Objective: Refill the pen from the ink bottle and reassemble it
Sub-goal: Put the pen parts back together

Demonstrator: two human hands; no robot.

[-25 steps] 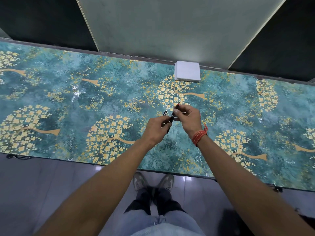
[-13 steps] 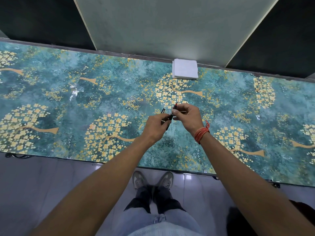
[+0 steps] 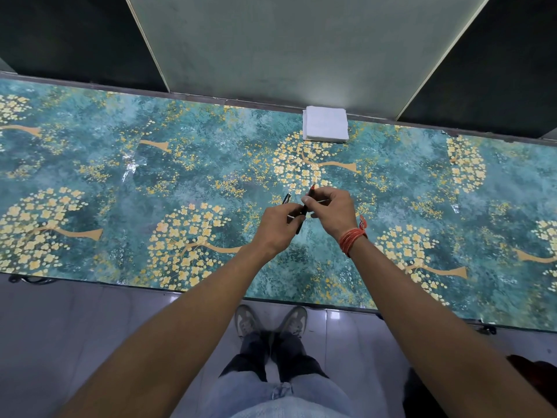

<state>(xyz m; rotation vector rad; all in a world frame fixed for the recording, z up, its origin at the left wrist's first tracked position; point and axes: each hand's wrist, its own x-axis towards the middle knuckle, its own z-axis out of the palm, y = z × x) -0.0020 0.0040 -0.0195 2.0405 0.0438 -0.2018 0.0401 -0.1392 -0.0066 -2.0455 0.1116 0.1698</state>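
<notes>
Both of my hands are raised together above the middle of the table point(image 3: 180, 182), which has a teal and gold flower pattern. My left hand point(image 3: 278, 229) grips a slim dark pen part point(image 3: 286, 200) whose end pokes out above the knuckles. My right hand point(image 3: 333, 214), with an orange thread band on the wrist, pinches another dark pen piece point(image 3: 304, 210) with a reddish tip. The two pieces meet between my fingers, which hide the joint. No ink bottle is in view.
A folded stack of white tissue point(image 3: 325, 124) lies at the table's far edge, against a pale wall panel point(image 3: 286, 49). The table's near edge point(image 3: 211, 294) runs above my shoes on the tiled floor.
Both hands stay together on the pen pieces and have barely shifted. The fingers have turned slightly around the parts.
</notes>
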